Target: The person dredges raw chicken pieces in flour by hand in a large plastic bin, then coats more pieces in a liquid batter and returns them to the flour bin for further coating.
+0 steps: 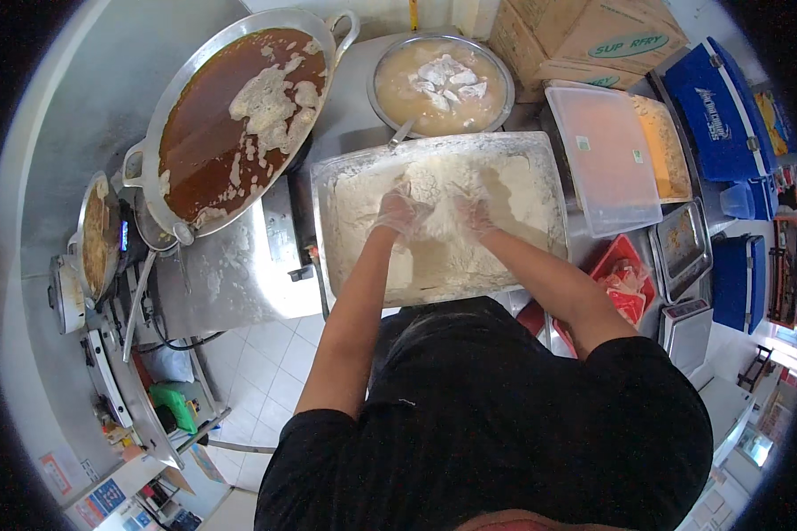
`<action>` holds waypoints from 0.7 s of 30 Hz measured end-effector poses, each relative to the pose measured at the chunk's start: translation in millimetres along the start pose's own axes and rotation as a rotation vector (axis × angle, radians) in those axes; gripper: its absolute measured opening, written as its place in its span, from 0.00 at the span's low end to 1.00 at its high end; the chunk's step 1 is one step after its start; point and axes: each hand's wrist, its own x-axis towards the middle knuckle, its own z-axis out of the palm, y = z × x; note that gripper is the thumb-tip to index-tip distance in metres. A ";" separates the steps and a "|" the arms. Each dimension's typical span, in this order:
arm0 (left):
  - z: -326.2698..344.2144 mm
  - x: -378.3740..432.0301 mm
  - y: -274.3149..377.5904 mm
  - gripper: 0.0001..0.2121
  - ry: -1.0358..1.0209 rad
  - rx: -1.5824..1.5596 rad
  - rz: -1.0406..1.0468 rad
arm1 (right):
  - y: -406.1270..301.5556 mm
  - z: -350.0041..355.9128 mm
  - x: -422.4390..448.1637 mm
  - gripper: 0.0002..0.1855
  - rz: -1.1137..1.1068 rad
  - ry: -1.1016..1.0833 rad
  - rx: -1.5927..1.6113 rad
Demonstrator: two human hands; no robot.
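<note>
Both my hands are in clear plastic gloves, low in the pale flour [438, 259] that fills a large rectangular metal tray [558, 199]. My left hand [403, 209] is left of the tray's middle, fingers partly sunk in flour. My right hand [475, 211] is a short way to its right, its fingers also dusted and partly hidden. Between and above them lies a lumpy, flour-covered mound [425, 182]; whether either hand grips part of it cannot be told. Behind the tray, a round metal bowl [374, 93] holds cloudy liquid with floured pieces [448, 76] and a metal utensil's handle [402, 133].
A big two-handled pan [156, 133] of brown oil with foam stands at left, a smaller pan [96, 239] beyond it. To the right are a translucent plastic lid [604, 159], a red basket [621, 265], a metal tray [681, 252] and a scale [687, 338]. Cardboard boxes [584, 40] stand behind.
</note>
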 end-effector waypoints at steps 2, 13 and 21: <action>-7.4 -3.2 23.1 0.23 0.015 0.007 -0.045 | 5.7 2.1 -3.8 0.26 0.139 -0.050 0.161; -12.8 8.3 19.6 0.13 0.092 0.327 0.287 | -114.0 52.4 -55.7 0.24 -0.191 -0.439 -0.755; 66.4 -15.2 97.1 0.29 0.187 0.607 0.674 | -89.9 -110.6 -108.1 0.22 -0.179 -0.249 -1.445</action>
